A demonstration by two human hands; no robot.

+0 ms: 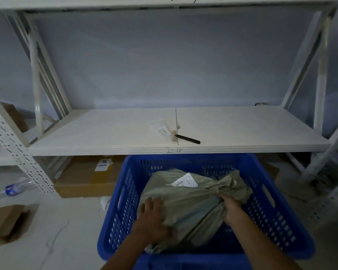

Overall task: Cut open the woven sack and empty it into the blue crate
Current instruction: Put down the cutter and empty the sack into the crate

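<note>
A grey-green woven sack [191, 203] lies inside the blue perforated crate [125, 193] on the floor, with a white label on its top. Its tied neck bunches at the right end. My left hand [151, 217] presses and grips the sack's near left corner. My right hand [230, 206] is closed on the fabric just below the bunched neck. A black knife or pen-like tool [187, 139] lies on the white shelf [86, 133] above the crate, out of both hands.
A clear bag with a label [163, 131] lies on the shelf beside the tool. Cardboard boxes [86, 178] sit under the shelf, another box [7, 223] and a plastic bottle [13, 188] lie on the floor at left. Shelf uprights stand at both sides.
</note>
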